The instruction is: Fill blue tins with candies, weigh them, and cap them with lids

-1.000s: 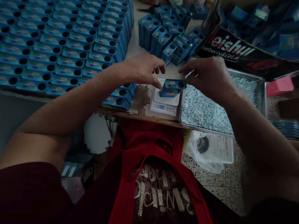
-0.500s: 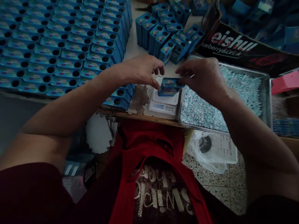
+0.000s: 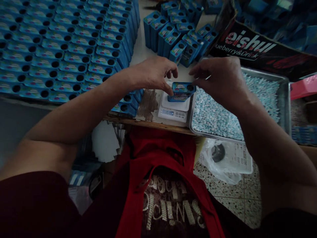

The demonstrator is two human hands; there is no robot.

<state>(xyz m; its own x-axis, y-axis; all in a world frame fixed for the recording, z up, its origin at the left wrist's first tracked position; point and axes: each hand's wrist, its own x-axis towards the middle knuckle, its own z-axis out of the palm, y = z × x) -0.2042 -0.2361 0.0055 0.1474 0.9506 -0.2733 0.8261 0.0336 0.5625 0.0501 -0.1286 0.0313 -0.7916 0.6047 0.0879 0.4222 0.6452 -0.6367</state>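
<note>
Here, a small blue printed carton with a round dark hole in its top (image 3: 182, 92) stands on a white plastic digital scale (image 3: 173, 114), display showing digits. Left hand (image 3: 155, 74): thumb at the carton's left edge, touching or just beside it; fingers curled above, clearly parted from the thumb, grip loose. Right hand (image 3: 223, 79): bent over the carton's right end, thumb tip by the hole, index finger raised, a slim gap between them; whether anything is pinched there, cannot tell.

Right of scale, partly under the right forearm: shallow silvery metal tray (image 3: 286, 99) spread with small pale blue and white pieces (image 3: 215, 115). Beyond the hands, a loose cluster of upright blue cartons (image 3: 170, 36); left, close rows of similar blue cartons (image 3: 61, 56). Far right, black cardboard box with white and red lettering (image 3: 260, 49), more blue cartons inside.
</note>
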